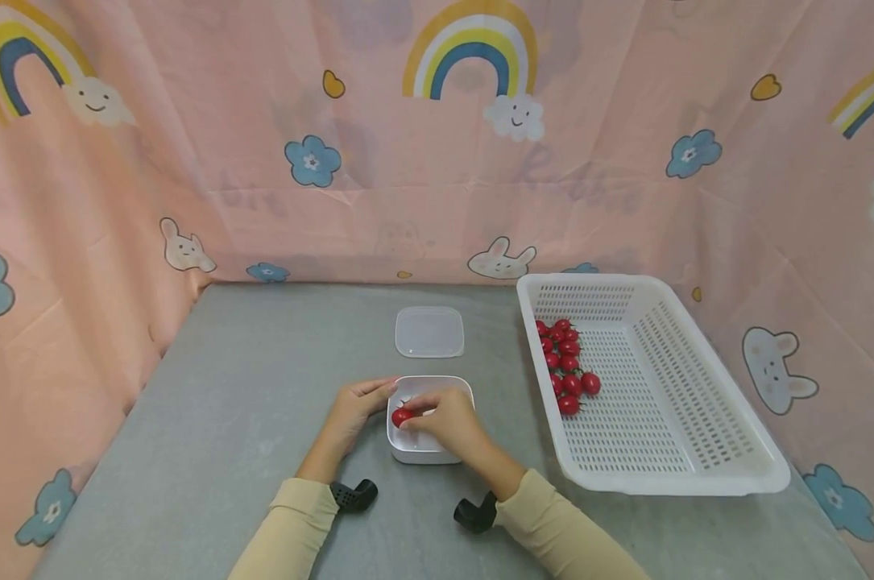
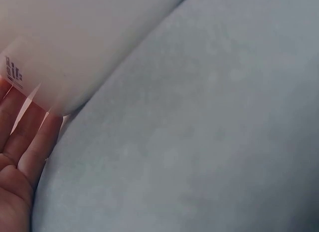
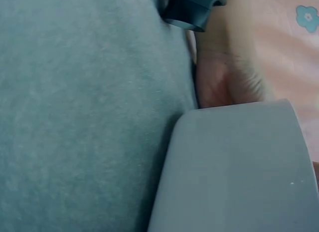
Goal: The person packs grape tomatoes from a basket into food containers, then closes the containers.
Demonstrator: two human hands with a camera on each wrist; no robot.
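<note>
A small white plastic box [image 1: 425,457] stands uncovered at the middle of the table. Inside its left part, my right hand [image 1: 453,419] pinches a red cherry tomato [image 1: 401,416] between thumb and fingers. The green stem of the tomato points up. My left hand [image 1: 353,409] rests against the box's left side, fingertips at the rim. Seen from the left wrist, the fingers [image 2: 34,134] lie fairly straight along the box wall [image 2: 79,47], near some dark printing. In the right wrist view the box's outer wall [image 3: 239,167] hides the right hand.
A translucent lid [image 1: 429,332] lies flat behind the box. To the right is a large white slotted basket [image 1: 668,475] with several cherry tomatoes [image 1: 569,362] gathered along its left side. A pink patterned curtain [image 1: 437,201] borders the grey table [image 1: 248,387] at the back and sides.
</note>
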